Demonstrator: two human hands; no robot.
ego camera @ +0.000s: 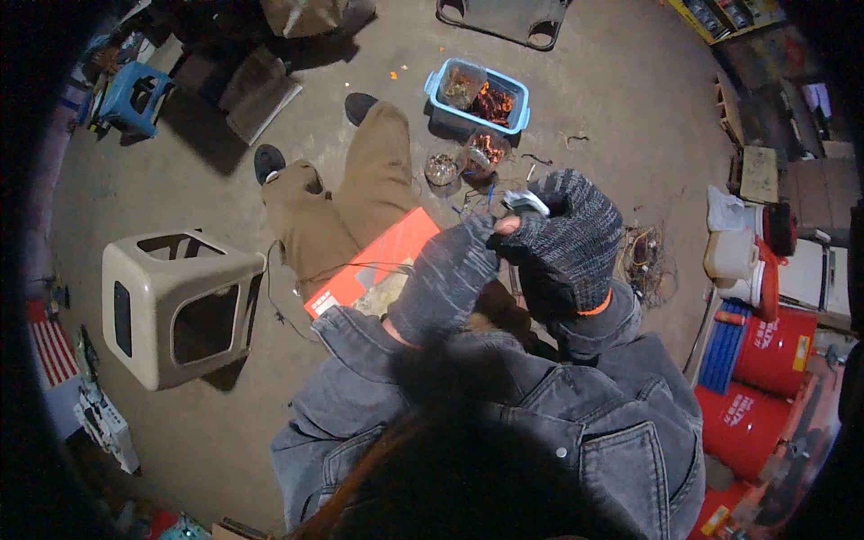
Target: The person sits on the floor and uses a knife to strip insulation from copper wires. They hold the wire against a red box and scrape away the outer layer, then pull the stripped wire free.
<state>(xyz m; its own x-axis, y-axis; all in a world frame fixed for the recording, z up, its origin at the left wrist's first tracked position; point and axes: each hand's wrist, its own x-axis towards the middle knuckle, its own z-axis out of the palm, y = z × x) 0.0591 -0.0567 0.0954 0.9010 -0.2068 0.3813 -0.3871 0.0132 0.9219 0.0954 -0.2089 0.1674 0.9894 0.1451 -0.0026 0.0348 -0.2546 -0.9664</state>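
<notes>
My right hand [574,236], in a dark knit fingerless glove, is curled around a silver metal hand tool [526,201]; its exact kind is blurred. My left hand [449,277], gloved in grey knit, is closed and meets the right hand at the thumb. A thin dark cable [358,265] runs over my lap into the left hand; its end is hidden by the fingers. Beneath that hand, a red-orange cardboard box [378,260] with printing lies across my legs. Loose wire pieces [482,196] lie on the floor just beyond the hands.
A light-blue plastic basin [432,84] holds copper-coloured scraps and a clear tub [462,84]. Two more clear tubs [442,169] [484,152] stand nearer. A beige plastic stool [142,270] lies left; a wire tangle [648,260] is right. Red drums [773,351] line the right side.
</notes>
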